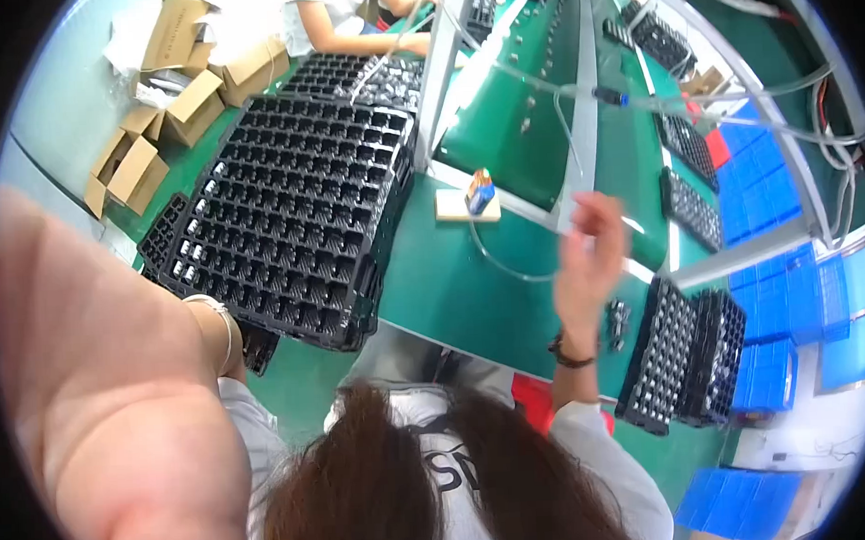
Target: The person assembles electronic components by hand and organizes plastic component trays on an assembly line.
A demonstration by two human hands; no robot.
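From where I stand, the left hand (119, 380) is raised close to the head, fingertips out of sight, so I can't tell whether it grips anything. The right hand (590, 263) is over the green table (423, 280), fingers loosely curled and apart, seemingly holding nothing. Small metal parts (618, 325) lie loose just beside its wrist, near a smaller black tray (637, 362); the big black tray (295, 208) is on the left, a few silver pieces (185, 271) along one side. I'd lower the left hand first, keep the dark wristband (574, 361) off the parts and pinch them singly.
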